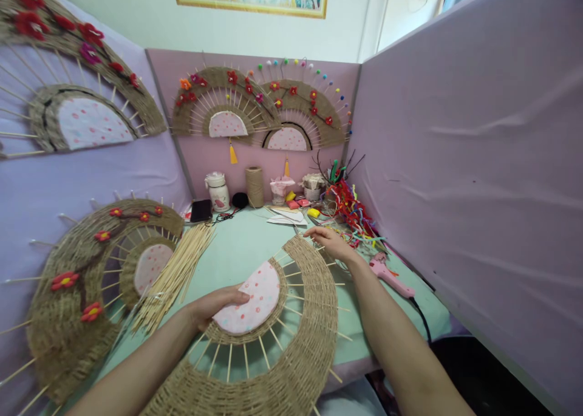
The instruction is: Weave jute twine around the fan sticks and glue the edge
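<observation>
A half-round woven fan of brown twine on pale thin sticks is tilted in front of me, its lower part cut off by the view. My left hand grips its white, pink-dotted centre, thumb on top and the other fingers hidden beneath. At the upper end of the outer woven band, my right hand has its fingertips drawn together against the edge. Whatever lies between those fingertips is too small to make out. Stick ends poke out past the band below this hand.
Loose sticks lie left on the green tabletop, beside a flower-decked fan. A pink glue gun rests right, near tangled pipe cleaners. Behind stand a twine spool and white jar. Finished fans hang behind.
</observation>
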Action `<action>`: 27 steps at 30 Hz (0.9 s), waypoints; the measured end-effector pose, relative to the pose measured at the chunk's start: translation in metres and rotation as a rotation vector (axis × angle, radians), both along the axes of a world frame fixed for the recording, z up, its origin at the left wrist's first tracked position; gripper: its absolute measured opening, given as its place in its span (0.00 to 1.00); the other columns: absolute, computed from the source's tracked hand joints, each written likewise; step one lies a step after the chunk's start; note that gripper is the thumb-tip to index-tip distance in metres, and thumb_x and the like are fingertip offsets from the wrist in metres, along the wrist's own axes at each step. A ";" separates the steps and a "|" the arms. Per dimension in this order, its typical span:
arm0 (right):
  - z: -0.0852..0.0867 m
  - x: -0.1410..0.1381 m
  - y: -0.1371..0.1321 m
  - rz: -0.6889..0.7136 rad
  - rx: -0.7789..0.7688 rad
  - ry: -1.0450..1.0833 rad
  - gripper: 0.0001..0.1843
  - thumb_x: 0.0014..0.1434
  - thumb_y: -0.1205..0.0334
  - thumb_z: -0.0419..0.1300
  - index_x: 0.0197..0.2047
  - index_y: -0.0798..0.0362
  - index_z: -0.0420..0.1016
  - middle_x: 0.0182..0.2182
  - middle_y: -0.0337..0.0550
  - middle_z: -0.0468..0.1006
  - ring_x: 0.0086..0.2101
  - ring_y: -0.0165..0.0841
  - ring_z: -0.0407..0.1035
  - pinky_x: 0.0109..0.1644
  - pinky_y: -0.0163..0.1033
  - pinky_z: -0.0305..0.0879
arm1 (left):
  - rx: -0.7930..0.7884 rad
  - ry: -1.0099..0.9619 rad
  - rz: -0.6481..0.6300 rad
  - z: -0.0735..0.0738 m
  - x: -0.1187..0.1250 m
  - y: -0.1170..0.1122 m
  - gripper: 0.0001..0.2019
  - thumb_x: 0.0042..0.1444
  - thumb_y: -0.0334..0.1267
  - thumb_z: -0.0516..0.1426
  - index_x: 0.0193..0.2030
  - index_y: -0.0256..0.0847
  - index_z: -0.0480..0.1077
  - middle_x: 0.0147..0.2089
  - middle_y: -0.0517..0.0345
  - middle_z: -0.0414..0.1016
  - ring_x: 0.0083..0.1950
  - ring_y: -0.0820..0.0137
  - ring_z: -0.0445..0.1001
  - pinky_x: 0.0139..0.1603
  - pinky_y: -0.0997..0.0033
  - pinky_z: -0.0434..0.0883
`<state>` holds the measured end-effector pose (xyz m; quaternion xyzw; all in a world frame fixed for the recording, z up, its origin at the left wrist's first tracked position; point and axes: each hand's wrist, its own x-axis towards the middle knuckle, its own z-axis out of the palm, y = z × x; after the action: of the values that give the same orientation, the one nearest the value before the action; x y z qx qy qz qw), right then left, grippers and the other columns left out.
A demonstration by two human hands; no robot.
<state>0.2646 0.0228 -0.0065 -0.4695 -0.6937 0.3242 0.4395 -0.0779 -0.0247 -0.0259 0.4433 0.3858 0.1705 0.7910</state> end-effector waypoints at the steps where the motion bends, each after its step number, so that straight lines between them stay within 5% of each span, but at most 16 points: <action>1: 0.001 0.001 -0.001 -0.007 0.013 -0.031 0.13 0.54 0.63 0.51 0.38 0.53 0.75 0.35 0.41 0.76 0.33 0.32 0.65 0.39 0.37 0.59 | 0.004 0.001 -0.002 0.000 0.000 0.000 0.28 0.43 0.38 0.66 0.53 0.34 0.69 0.35 0.50 0.79 0.26 0.72 0.74 0.24 0.78 0.68; 13: 0.013 0.002 -0.014 -0.080 0.080 -0.055 0.12 0.53 0.54 0.59 0.30 0.54 0.74 0.27 0.40 0.73 0.28 0.31 0.64 0.34 0.36 0.58 | -0.038 -0.073 0.021 0.004 0.000 -0.003 0.24 0.48 0.33 0.63 0.53 0.34 0.69 0.36 0.49 0.79 0.27 0.71 0.75 0.25 0.78 0.68; 20: 0.011 0.004 -0.015 0.059 -0.077 0.162 0.14 0.50 0.56 0.60 0.40 0.54 0.73 0.31 0.39 0.74 0.31 0.31 0.66 0.36 0.35 0.60 | -0.034 -0.109 0.076 0.011 -0.001 -0.005 0.25 0.43 0.34 0.66 0.50 0.33 0.70 0.35 0.49 0.79 0.29 0.69 0.76 0.26 0.76 0.69; 27: 0.009 -0.012 -0.018 0.183 -0.040 0.042 0.12 0.52 0.60 0.56 0.36 0.54 0.78 0.32 0.41 0.77 0.34 0.34 0.68 0.39 0.37 0.62 | -0.019 -0.159 0.225 0.015 -0.002 -0.003 0.23 0.46 0.36 0.65 0.50 0.31 0.69 0.37 0.47 0.79 0.30 0.67 0.77 0.28 0.74 0.70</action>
<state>0.2521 0.0046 0.0024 -0.4060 -0.7179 0.3866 0.4128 -0.0794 -0.0281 -0.0111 0.3747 0.3706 0.2889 0.7993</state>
